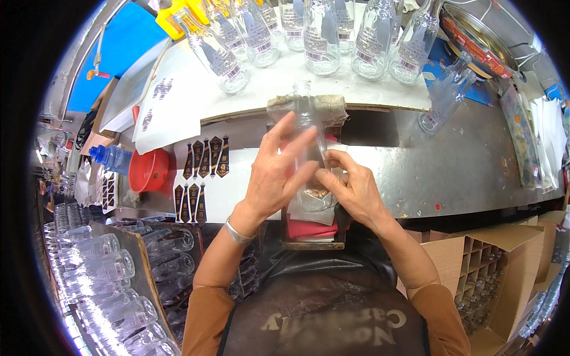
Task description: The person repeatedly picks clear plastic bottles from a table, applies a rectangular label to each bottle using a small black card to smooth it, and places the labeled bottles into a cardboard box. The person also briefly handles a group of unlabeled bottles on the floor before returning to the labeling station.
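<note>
A clear glass bottle (316,203) lies on its back in a small stand in front of me, its neck pointing away over a folded beige cloth (333,108). My left hand (267,172) is over the bottle's left side with fingers spread, the fingertips slightly blurred. Along the right side, my right hand (354,187) grips the bottle low down between thumb and bent fingers. A small dark and gold patch shows near its base. Red cloth (310,229) and white paper lie under the bottle. Dark tie-shaped labels (205,158) are laid in two rows to the left.
Several upright clear bottles (321,44) stand on a white board at the back. Two more bottles (442,104) are at the right. A red bowl (148,170) is at the left. Bottles (98,267) fill racks lower left; a divided carton (516,279) sits lower right.
</note>
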### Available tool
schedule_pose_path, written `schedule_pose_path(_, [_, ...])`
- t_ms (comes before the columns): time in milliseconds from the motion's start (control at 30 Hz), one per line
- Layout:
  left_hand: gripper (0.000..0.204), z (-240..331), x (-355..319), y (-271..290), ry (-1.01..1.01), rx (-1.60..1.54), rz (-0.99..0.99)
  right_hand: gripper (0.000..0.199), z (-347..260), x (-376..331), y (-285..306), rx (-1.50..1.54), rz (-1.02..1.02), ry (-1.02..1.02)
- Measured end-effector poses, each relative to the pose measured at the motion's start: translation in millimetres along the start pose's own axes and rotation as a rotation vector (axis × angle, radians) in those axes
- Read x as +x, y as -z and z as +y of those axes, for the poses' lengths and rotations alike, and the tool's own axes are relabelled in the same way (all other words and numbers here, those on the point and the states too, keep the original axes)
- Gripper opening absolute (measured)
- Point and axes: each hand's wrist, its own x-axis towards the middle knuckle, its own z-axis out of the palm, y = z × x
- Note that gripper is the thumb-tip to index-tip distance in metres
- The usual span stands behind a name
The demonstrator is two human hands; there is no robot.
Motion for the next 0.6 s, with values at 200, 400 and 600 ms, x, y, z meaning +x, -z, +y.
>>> schedule_pose_path(200, [0.053, 2, 2, 0, -0.002, 0.011, -0.002, 0.05, 1, 0, 1, 0.007, 0.018, 0.02])
schedule_pose_path(400, [0.06, 8, -7, -2, 0.212, -0.248, 0.012, 0.053, 9, -2, 3, 0.054, -0.006, 0.046])
schedule_pose_path(600, [0.067, 32, -43, -13, 0.474, -0.884, -0.023, 0.056, 10, -12, 12, 0.102, -0.076, -0.033])
